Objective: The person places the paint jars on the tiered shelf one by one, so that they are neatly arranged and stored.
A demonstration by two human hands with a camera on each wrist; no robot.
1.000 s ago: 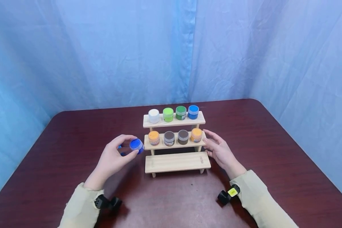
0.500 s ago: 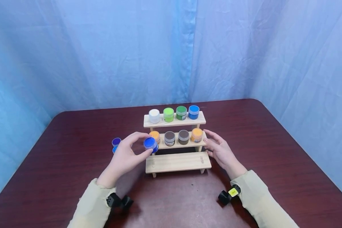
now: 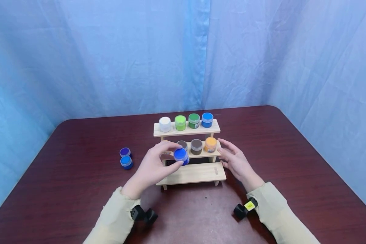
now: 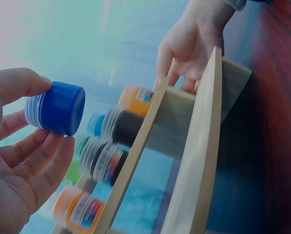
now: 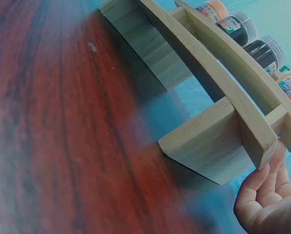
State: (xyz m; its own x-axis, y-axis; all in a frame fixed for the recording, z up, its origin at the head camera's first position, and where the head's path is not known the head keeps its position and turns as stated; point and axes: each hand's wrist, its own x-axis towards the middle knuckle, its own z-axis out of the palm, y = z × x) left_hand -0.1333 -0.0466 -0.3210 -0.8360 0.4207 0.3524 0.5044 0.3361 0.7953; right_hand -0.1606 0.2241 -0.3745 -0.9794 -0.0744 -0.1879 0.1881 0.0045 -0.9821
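Note:
My left hand (image 3: pixel 156 165) pinches a dark blue paint jar (image 3: pixel 181 156) between thumb and fingers. It is held in the air in front of the middle shelf of a three-step wooden stand (image 3: pixel 198 173). In the left wrist view the same blue jar (image 4: pixel 62 108) lies sideways in the picture, apart from the shelves. My right hand (image 3: pixel 237 165) rests its fingers against the stand's right end. In the right wrist view its fingertips touch the ends of the lower shelves. An orange jar (image 3: pixel 210 145) stands beside those fingers. The left orange jar is mostly hidden behind my left hand.
The top shelf carries a white jar (image 3: pixel 165 124), a light green jar (image 3: pixel 180 122), a green jar (image 3: pixel 194 121) and a blue jar (image 3: pixel 207 120). Brown jars (image 3: pixel 196 146) stand mid-shelf. A purple jar (image 3: pixel 125 152) and another blue jar (image 3: pixel 126 162) stand on the table at left.
My left hand has carried the blue jar rightward, from beside the stand to in front of its middle shelf, uncovering two jars on the table. The right hand has stayed at the stand's right end.

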